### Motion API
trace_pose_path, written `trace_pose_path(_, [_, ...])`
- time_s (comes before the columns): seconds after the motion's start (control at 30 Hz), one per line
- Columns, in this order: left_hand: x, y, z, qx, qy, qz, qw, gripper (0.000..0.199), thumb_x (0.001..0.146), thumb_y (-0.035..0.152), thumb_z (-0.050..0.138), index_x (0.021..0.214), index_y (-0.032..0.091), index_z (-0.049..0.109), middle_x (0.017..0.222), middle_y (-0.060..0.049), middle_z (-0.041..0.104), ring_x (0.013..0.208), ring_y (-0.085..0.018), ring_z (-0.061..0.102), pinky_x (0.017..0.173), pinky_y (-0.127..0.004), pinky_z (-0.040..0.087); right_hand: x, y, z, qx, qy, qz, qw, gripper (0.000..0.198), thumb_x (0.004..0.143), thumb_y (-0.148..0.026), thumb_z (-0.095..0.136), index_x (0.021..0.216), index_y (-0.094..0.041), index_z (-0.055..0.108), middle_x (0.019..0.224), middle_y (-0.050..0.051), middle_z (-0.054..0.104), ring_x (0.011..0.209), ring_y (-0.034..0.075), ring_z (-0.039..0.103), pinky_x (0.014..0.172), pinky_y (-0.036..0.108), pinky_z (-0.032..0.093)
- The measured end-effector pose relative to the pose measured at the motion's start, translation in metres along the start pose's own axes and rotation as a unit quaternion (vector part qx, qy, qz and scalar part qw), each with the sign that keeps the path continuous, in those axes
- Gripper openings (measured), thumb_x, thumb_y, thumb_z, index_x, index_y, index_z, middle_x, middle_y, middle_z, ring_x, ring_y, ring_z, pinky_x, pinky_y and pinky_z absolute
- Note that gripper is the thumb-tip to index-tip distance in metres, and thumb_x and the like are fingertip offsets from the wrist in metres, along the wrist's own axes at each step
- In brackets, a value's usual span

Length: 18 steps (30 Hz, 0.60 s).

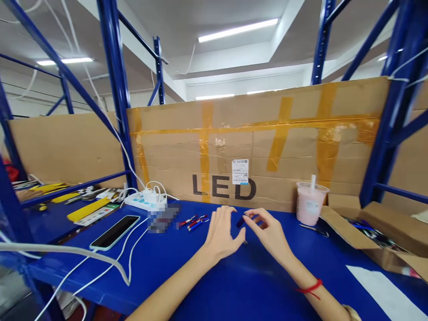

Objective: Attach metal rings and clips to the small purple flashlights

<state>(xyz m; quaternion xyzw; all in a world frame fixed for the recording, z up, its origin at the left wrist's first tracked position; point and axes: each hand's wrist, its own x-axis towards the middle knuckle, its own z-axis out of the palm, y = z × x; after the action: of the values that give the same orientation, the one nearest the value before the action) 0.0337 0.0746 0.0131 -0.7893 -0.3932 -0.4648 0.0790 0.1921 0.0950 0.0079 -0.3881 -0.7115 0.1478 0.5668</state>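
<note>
My right hand [269, 232] is closed in a pinch on a small dark blue piece [240, 222], whose exact kind I cannot make out. Facing it, my left hand [219, 234] has its fingers stretched and its thumb apart, and it appears to hold nothing. A tiny shiny tip shows just below the left thumb; what it belongs to is hidden. Several red and blue pens [194, 221] lie together on the blue table [214, 294], left of my left hand.
To the right are a pink drink cup [310, 205], a dark pen [314, 230], an open cardboard box [384, 254] of small parts and white paper [388, 290]. At left lie a phone [114, 232], white cables and a power strip [143, 199]. Cardboard [281, 178] stands behind.
</note>
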Motion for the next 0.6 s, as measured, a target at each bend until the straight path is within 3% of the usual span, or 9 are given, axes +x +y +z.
trace_pose_path(0.1, [0.009, -0.014, 0.009, -0.033, -0.161, -0.022, 0.986, 0.021, 0.086, 0.034, 0.041, 0.096, 0.016, 0.044, 0.099, -0.005, 0.045, 0.093, -0.017, 0.041, 0.084, -0.035, 0.033, 0.005, 0.006, -0.007, -0.017, 0.010, -0.013, 1.000, 0.042, 0.074, -0.051, 0.055, 0.082, -0.010, 0.060, 0.087, 0.008, 0.051, 0.065, 0.007, 0.048, 0.048, 0.012, 0.040])
trace_pose_path(0.2, [0.005, -0.021, 0.006, -0.045, -0.212, 0.014, 0.976, 0.022, 0.091, 0.035, 0.033, 0.099, 0.017, 0.043, 0.101, -0.003, 0.045, 0.093, -0.015, 0.041, 0.085, -0.033, 0.031, 0.005, 0.009, -0.006, -0.019, -0.037, -0.003, 0.999, 0.042, 0.072, -0.052, 0.056, 0.080, -0.011, 0.061, 0.088, 0.009, 0.050, 0.066, 0.007, 0.049, 0.048, 0.012, 0.041])
trace_pose_path(0.3, [0.001, -0.026, -0.003, -0.033, -0.207, 0.067, 0.975, 0.024, 0.091, 0.037, 0.035, 0.097, 0.017, 0.048, 0.098, -0.002, 0.049, 0.089, -0.014, 0.041, 0.078, -0.029, 0.030, 0.000, 0.006, 0.002, -0.004, -0.081, 0.008, 0.997, 0.043, 0.073, -0.053, 0.055, 0.081, -0.012, 0.062, 0.090, 0.009, 0.049, 0.069, 0.008, 0.049, 0.049, 0.012, 0.042])
trace_pose_path(0.37, [0.002, -0.029, -0.006, -0.069, -0.186, 0.067, 0.978, 0.023, 0.088, 0.038, 0.042, 0.092, 0.017, 0.053, 0.096, 0.001, 0.052, 0.087, -0.013, 0.042, 0.077, -0.028, 0.029, -0.004, 0.005, 0.009, 0.009, -0.094, 0.017, 0.995, 0.044, 0.073, -0.053, 0.054, 0.082, -0.011, 0.061, 0.090, 0.009, 0.049, 0.071, 0.008, 0.049, 0.050, 0.012, 0.041])
trace_pose_path(0.47, [0.005, -0.033, -0.006, -0.144, -0.159, 0.039, 0.976, 0.018, 0.081, 0.035, 0.054, 0.081, 0.018, 0.059, 0.089, 0.003, 0.056, 0.085, -0.011, 0.045, 0.079, -0.027, 0.028, -0.007, 0.006, 0.018, 0.025, -0.088, 0.024, 0.995, 0.043, 0.073, -0.053, 0.055, 0.082, -0.011, 0.061, 0.090, 0.009, 0.050, 0.074, 0.010, 0.050, 0.056, 0.015, 0.043])
trace_pose_path(0.6, [0.006, -0.043, -0.003, -0.199, -0.135, -0.041, 0.970, 0.010, 0.075, 0.027, 0.062, 0.075, 0.017, 0.063, 0.082, 0.003, 0.060, 0.081, -0.011, 0.049, 0.077, -0.025, 0.030, 0.001, -0.012, 0.028, 0.029, -0.042, 0.060, 0.997, 0.044, 0.067, -0.051, 0.060, 0.090, -0.013, 0.061, 0.095, 0.007, 0.051, 0.084, 0.013, 0.050, 0.080, 0.025, 0.044])
